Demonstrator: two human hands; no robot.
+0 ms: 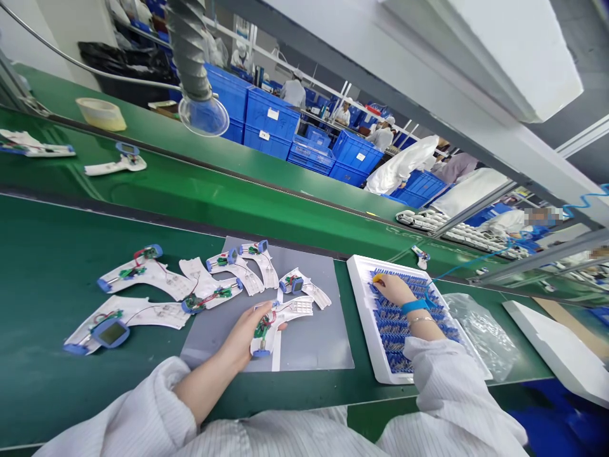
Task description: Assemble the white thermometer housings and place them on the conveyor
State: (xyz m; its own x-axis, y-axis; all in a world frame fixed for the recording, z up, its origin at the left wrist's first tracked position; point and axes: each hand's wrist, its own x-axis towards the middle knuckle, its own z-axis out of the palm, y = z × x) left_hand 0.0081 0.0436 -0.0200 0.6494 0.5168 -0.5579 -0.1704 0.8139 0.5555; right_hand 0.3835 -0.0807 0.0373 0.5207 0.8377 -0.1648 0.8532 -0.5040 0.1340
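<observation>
My left hand (247,330) is wrapped round a white curved plastic housing half (291,310), with a green circuit board and red wires showing inside. It hovers over a grey mat (314,346). My right hand (394,291) reaches into a white foam tray (360,304) filled with rows of small blue parts (391,339). Its fingers are pinched together at the far left of the rows, with yellow at the fingertips; what they grip is hidden. A blue wrist strap (415,306) circles that wrist. Several similar opened housings (152,311) with boards and small displays lie to the left and beyond.
Behind the bench runs a green conveyor belt (238,193) carrying a few housings (126,160). A ribbed duct (188,51) hangs over it. A plastic bag (483,330) and foam lid (556,346) lie right of the tray. Blue crates (271,120) and people in white stand farther back.
</observation>
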